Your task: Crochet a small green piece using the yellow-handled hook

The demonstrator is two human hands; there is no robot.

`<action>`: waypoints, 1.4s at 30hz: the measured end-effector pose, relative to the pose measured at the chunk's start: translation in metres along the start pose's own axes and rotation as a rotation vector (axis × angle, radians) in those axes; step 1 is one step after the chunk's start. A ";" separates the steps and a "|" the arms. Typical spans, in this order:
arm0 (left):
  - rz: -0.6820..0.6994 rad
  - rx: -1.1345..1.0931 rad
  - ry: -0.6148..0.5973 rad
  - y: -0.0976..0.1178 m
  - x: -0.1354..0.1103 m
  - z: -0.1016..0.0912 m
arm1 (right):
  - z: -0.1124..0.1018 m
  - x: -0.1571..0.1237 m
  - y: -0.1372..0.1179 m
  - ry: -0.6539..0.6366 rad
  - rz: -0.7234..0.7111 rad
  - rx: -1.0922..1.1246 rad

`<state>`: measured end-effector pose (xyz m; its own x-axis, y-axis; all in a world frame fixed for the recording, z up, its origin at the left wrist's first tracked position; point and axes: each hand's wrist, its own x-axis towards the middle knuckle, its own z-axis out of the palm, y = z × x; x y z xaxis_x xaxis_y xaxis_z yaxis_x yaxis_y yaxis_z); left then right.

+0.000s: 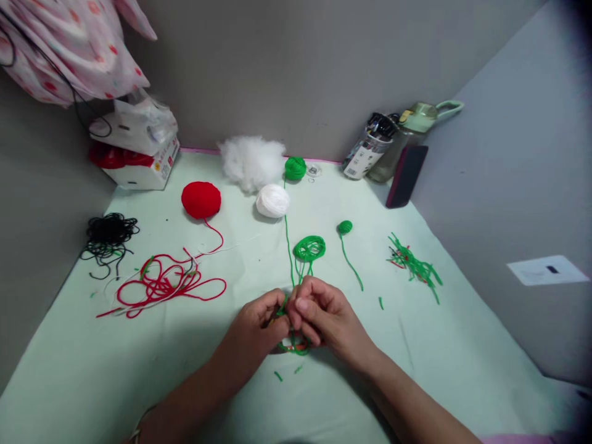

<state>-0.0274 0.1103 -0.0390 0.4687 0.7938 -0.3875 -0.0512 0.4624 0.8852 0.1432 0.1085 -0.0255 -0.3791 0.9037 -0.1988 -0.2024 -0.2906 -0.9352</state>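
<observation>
My left hand [256, 327] and my right hand [335, 317] meet over the near middle of the cloth. Both are closed, with fingertips pinching green yarn. Below the fingers, loops of green yarn [301, 351] show with a bit of orange among them; the rest of that piece is hidden by my hands. Green strands run up from my fingers to a loose coil of green yarn [309, 248] and towards a green yarn ball [295, 168] at the back. To the right, a small green wound ball [345, 227] trails a tail of yarn.
A red yarn ball [201, 200], tangled red yarn [161, 287] and black cord [108, 231] lie left. White stuffing [253, 161] and a white yarn ball [272, 201] sit behind. Green scraps [414, 265], a phone [407, 177], a pen holder [367, 151] and a bottle [393, 148] stand right.
</observation>
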 end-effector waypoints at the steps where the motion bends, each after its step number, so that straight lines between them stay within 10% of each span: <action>1: 0.014 0.081 0.030 0.002 -0.001 0.001 | 0.001 -0.001 0.000 0.011 -0.024 -0.052; 10: 0.072 0.261 0.163 0.010 -0.004 0.005 | 0.010 -0.010 0.006 -0.004 -0.466 -0.821; 22: -0.026 -0.048 0.030 0.004 0.000 -0.011 | -0.002 0.011 0.003 0.123 -0.005 0.041; 35: -0.035 -0.152 0.015 -0.003 0.003 -0.006 | 0.001 0.007 0.000 0.148 -0.015 0.026; 42: 0.077 -0.158 0.231 0.002 0.007 -0.008 | -0.005 0.012 -0.002 0.180 -0.059 -0.058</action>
<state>-0.0310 0.1198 -0.0424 0.2455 0.8897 -0.3849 -0.2242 0.4384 0.8704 0.1431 0.1217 -0.0271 -0.1997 0.9618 -0.1872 -0.1649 -0.2213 -0.9612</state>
